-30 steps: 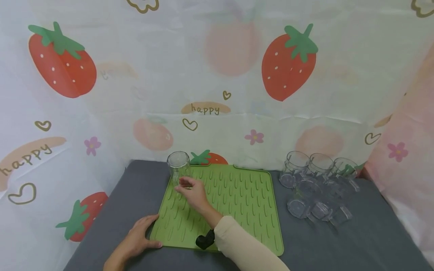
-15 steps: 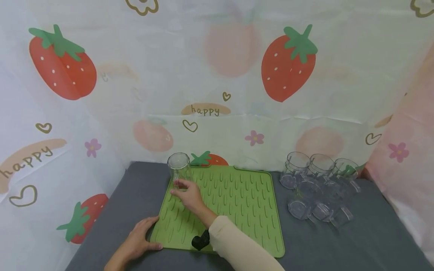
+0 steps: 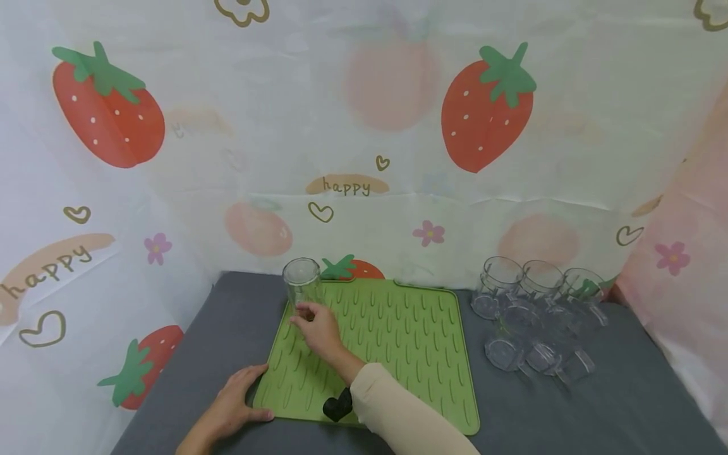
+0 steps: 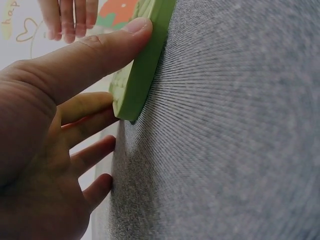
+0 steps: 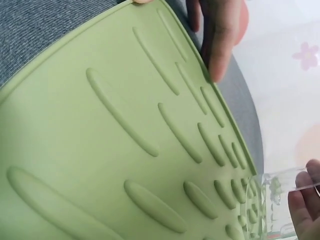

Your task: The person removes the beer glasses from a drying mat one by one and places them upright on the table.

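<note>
A green ridged drying mat [image 3: 404, 354] lies on the dark grey table. On its back left corner stands a clear glass mug [image 3: 303, 278]. The right hand [image 3: 320, 328] reaches across the mat, thumb and fingers pinching the mug's near side, where the handle is; the hold is partly hidden. At the right edge of the right wrist view, the same fingers [image 5: 305, 200] overlap the clear glass [image 5: 277, 197]. The left hand [image 3: 230, 401] rests at the mat's front left corner. Its thumb [image 4: 115, 42] lies against the front edge, the other fingers spread along the left edge.
Several clear glass mugs [image 3: 500, 284] stand close together in rows to the right of the mat. A strawberry-printed cloth [image 3: 370, 240] hangs behind the table and along both sides. A black wrist device [image 3: 338, 406] sits below the right sleeve [image 3: 404, 404].
The right hand has shifted slightly toward the person at the mug, its fingers closer together. The mug stays at the back left corner. The left hand has kept its place.
</note>
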Demonstrator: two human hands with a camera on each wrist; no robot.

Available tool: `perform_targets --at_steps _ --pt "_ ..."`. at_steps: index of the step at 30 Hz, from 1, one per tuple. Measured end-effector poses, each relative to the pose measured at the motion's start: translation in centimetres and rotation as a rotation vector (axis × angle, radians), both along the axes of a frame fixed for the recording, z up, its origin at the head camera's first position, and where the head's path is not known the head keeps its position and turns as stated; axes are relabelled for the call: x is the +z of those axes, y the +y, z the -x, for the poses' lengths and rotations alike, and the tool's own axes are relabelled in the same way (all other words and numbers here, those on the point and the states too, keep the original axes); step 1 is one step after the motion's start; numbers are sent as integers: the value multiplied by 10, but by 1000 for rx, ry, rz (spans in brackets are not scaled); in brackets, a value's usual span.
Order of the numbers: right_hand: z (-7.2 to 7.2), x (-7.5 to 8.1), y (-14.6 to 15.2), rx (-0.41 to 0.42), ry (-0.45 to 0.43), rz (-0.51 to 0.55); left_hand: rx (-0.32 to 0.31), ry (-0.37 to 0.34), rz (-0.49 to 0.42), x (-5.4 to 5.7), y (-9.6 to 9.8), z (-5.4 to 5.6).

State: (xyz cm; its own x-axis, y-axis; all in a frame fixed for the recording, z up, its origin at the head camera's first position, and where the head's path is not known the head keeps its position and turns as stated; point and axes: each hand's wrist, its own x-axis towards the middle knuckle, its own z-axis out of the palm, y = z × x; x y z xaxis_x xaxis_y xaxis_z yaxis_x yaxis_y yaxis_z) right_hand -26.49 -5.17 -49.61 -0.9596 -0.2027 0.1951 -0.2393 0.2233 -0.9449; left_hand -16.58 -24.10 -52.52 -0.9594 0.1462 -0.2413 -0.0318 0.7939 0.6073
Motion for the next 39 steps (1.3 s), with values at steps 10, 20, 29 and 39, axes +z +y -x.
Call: perform_targets --at_steps 10,20,29,39 --pt "-1 3 3 -134 137 -136 -1 -4 -15 2 1 -1" --pt "2 4 13 -213 312 -244 -2 -10 -9 3 1 0" --pt "4 2 17 -260 360 -281 7 -9 -10 3 1 -1" --pt "6 2 25 -298 345 -285 -8 7 -9 4 2 -1"
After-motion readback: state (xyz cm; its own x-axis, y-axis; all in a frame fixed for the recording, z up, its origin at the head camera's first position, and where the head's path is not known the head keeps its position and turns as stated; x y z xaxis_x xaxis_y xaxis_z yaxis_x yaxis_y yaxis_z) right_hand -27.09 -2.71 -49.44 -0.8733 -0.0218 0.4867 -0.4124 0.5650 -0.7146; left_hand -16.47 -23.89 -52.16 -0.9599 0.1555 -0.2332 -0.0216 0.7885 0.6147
